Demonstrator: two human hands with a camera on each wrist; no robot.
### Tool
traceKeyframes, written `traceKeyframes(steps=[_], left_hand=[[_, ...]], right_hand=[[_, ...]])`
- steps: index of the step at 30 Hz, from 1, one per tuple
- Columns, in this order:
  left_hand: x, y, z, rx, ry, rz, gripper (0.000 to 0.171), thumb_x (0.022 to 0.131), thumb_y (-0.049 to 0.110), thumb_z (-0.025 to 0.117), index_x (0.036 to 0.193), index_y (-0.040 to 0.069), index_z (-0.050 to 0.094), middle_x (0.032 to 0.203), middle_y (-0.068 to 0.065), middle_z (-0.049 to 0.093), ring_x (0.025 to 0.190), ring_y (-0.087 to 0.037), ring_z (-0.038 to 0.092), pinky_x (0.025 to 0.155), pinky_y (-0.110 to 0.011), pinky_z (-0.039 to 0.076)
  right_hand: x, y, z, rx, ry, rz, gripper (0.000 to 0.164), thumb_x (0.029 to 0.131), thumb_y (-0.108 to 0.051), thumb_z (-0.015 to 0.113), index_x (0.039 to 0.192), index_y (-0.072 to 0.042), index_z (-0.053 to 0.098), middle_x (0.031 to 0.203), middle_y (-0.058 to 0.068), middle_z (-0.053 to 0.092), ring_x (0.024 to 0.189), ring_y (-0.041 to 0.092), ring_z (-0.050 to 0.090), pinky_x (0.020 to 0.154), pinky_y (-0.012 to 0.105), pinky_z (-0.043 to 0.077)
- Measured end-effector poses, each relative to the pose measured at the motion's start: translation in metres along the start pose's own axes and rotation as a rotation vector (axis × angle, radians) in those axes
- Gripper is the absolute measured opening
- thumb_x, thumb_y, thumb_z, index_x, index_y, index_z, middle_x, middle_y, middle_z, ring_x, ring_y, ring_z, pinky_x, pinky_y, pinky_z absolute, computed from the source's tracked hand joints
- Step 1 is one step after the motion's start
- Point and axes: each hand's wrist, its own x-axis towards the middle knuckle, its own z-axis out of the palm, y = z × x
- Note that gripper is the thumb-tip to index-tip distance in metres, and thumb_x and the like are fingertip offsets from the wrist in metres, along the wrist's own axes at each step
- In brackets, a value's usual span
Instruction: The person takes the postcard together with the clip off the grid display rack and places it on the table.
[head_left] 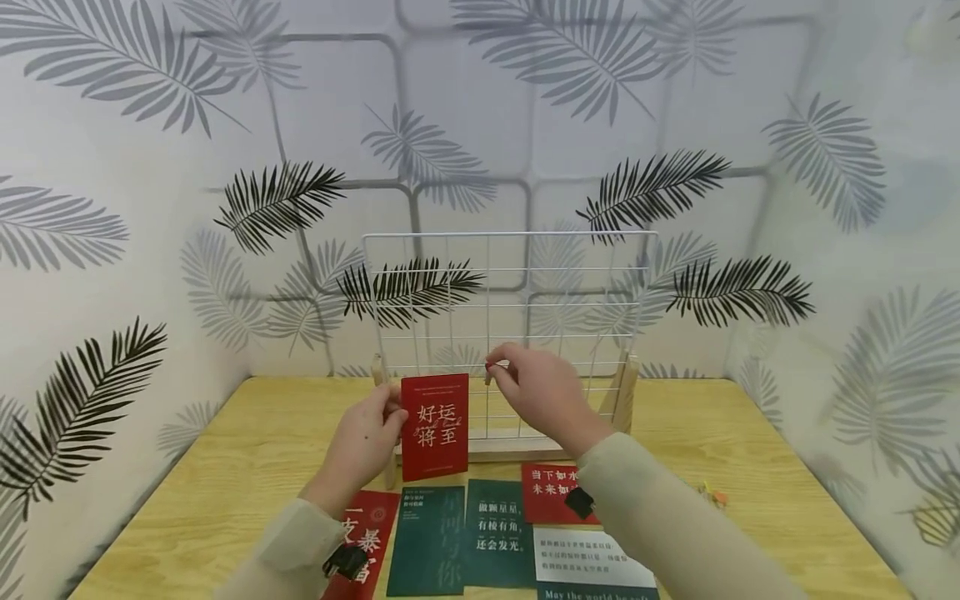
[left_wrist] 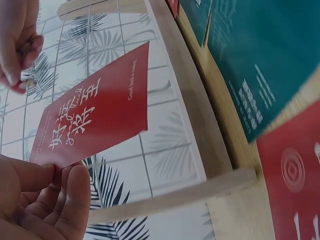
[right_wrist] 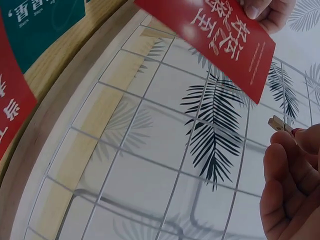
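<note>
A red card (head_left: 434, 426) with white Chinese characters stands upright in front of the white wire grid (head_left: 570, 292); my left hand (head_left: 393, 410) pinches its left edge. The left wrist view shows my thumb and fingers (left_wrist: 70, 185) closed on the red card (left_wrist: 95, 120) at a corner. My right hand (head_left: 498, 372) is just right of the card's top edge and pinches a small wooden clip (head_left: 489, 365) with a red end against the grid. In the right wrist view the clip (right_wrist: 280, 124) sticks out from my fingers (right_wrist: 292, 175), below the card (right_wrist: 215, 40).
The grid stands in a wooden base (head_left: 510, 448) on a wooden table (head_left: 240, 450). Several red, green and white cards (head_left: 495, 533) lie flat at the near edge, under my arms. A small colourful object (head_left: 712, 493) lies at the right. Leaf-patterned walls enclose the table.
</note>
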Motion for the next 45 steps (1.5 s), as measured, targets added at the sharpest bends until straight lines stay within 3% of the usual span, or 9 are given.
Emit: traceKeyframes(steps=[12, 19, 36, 45], left_hand=[[-0.01, -0.018, -0.032, 0.046, -0.009, 0.009, 0.019, 0.104, 0.014, 0.059, 0.122, 0.009, 0.059, 0.095, -0.004, 0.063, 0.077, -0.02, 0.061, 0.069, -0.033, 0.054], [-0.013, -0.03, -0.052, 0.052, -0.017, 0.018, 0.021, 0.104, 0.013, 0.057, 0.124, 0.006, 0.057, 0.096, -0.006, 0.062, 0.081, -0.025, 0.062, 0.069, -0.034, 0.054], [-0.024, -0.055, -0.093, 0.067, -0.023, 0.012, 0.023, 0.105, 0.011, 0.053, 0.125, 0.001, 0.055, 0.1, -0.01, 0.064, 0.081, -0.02, 0.065, 0.07, -0.035, 0.057], [-0.025, -0.077, -0.104, 0.096, -0.059, -0.043, 0.021, 0.105, 0.01, 0.053, 0.123, 0.0, 0.055, 0.097, -0.01, 0.064, 0.078, -0.021, 0.064, 0.064, -0.034, 0.053]], right_hand=[[-0.027, 0.027, -0.014, 0.072, -0.05, 0.071, 0.013, 0.101, -0.029, 0.064, 0.109, -0.022, 0.07, 0.071, -0.011, 0.062, 0.055, 0.012, 0.05, 0.049, 0.032, 0.042], [-0.043, 0.046, -0.021, 0.043, -0.036, 0.125, 0.014, 0.1, -0.03, 0.065, 0.109, -0.021, 0.071, 0.071, -0.009, 0.061, 0.057, 0.014, 0.05, 0.049, 0.032, 0.041], [-0.072, 0.083, -0.033, -0.008, -0.031, 0.204, 0.014, 0.1, -0.027, 0.063, 0.11, -0.02, 0.07, 0.066, -0.005, 0.055, 0.056, 0.015, 0.048, 0.05, 0.033, 0.039], [-0.093, 0.108, -0.044, 0.019, -0.046, 0.22, 0.018, 0.101, -0.024, 0.063, 0.112, -0.015, 0.073, 0.09, -0.003, 0.069, 0.071, 0.016, 0.055, 0.062, 0.036, 0.045]])
